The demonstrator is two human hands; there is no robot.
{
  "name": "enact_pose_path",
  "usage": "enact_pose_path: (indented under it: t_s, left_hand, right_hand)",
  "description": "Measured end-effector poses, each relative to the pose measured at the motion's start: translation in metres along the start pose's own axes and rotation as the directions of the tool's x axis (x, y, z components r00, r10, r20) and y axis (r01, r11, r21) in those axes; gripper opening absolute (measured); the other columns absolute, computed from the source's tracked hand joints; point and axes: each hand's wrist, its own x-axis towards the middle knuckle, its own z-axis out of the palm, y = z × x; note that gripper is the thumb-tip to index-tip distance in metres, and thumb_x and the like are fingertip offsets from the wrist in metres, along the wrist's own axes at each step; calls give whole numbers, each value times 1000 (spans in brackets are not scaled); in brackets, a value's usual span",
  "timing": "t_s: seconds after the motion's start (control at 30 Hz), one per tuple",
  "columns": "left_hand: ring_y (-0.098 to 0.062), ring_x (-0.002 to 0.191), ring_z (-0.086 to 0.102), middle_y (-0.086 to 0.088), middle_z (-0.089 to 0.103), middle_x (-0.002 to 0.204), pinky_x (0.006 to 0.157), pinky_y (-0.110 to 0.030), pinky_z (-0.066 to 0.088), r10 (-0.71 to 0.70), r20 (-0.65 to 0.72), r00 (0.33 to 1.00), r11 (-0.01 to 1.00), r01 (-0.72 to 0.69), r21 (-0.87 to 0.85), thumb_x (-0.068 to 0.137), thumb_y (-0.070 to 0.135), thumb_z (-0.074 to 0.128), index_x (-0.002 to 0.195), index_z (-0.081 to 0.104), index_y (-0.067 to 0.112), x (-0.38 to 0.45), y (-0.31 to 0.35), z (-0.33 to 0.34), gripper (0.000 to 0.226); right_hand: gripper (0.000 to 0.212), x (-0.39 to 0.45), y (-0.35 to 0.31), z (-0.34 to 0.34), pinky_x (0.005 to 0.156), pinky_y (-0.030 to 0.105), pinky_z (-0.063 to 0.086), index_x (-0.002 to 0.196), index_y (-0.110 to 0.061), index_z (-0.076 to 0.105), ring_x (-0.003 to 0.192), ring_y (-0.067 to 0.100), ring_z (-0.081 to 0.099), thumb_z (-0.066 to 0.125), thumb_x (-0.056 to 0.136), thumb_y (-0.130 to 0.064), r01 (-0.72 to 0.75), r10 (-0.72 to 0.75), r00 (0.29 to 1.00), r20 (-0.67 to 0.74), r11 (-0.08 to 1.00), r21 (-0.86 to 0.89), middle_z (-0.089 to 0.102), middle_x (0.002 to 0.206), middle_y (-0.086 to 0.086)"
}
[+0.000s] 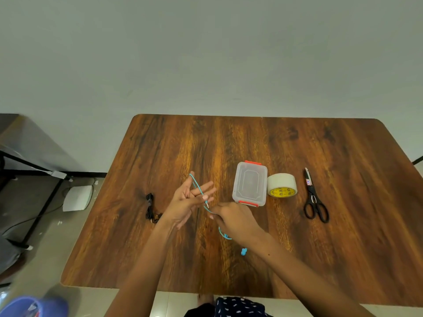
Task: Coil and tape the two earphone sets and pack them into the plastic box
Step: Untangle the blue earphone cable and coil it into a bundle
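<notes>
My left hand (188,201) is raised over the table with its fingers spread and straight. The turquoise earphone cable (198,188) loops over those fingers, and its jack end lies by the fingertips. My right hand (233,219) pinches the same cable just below the left hand. The cable runs on under my right hand, and a turquoise earbud (244,251) hangs near my right wrist. The black earphone set (150,209) lies bunched on the table to the left. The clear plastic box (250,183) with red clips stands closed to the right of my hands.
A roll of tape (282,185) sits right of the box, and black scissors (314,199) lie further right. The wooden table (343,248) ends near me. A metal frame, cables and a white device are on the floor at left.
</notes>
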Motion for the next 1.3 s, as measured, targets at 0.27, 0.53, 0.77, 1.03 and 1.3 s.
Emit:
enact_pose_path:
  t_s: [0.27, 0.53, 0.77, 1.03, 1.3]
  left_hand:
    - [-27, 105, 65, -22, 62, 123, 101, -42, 47, -242, 188, 952, 951, 194, 239, 88, -14, 51, 151, -5, 20, -4, 1, -10, 90]
    - [-38, 127, 49, -27, 51, 135, 105, -51, 41, -368, 538, 758, 922, 223, 316, 89, -18, 47, 145, 27, 20, -13, 9, -2, 71]
    - [-42, 129, 45, -31, 46, 137, 101, -43, 47, -371, 687, 625, 928, 233, 290, 92, -16, 44, 151, 17, 27, -19, 6, -2, 78]
    - [-34, 128, 49, -36, 32, 143, 94, -31, 52, -187, 814, 549, 948, 319, 3, 91, -6, 53, 152, 10, 23, -23, 11, -2, 80]
    - [-33, 126, 51, -27, 50, 136, 88, -30, 54, -120, 566, 815, 967, 225, -118, 89, -10, 50, 150, 10, 21, -19, 14, 3, 79]
  right_hand:
    - [22, 11, 11, -36, 55, 11, 25, 109, -28, 71, 80, 11, 61, 62, 89, -31, 66, -68, 993, 91, 998, 21, 70, 93, -4]
    - [8, 21, 16, -63, 58, 12, 32, 89, -25, 74, 75, 5, 55, 70, 82, -26, 114, -120, 986, 120, 992, 53, 67, 86, -8]
    - [9, 30, 32, -76, 73, 24, 46, 90, -13, 74, 80, 6, 57, 68, 84, -14, 159, -192, 973, 126, 961, 227, 65, 88, -1]
    - [21, 23, 36, -46, 72, 15, 48, 95, -14, 72, 82, 4, 64, 59, 87, 1, 60, -37, 998, -53, 846, 530, 68, 88, -8]
    - [26, 7, 8, -2, 62, 18, 45, 85, -14, 64, 67, -2, 59, 49, 90, 7, -235, 225, 967, 118, 612, 755, 63, 75, -5]
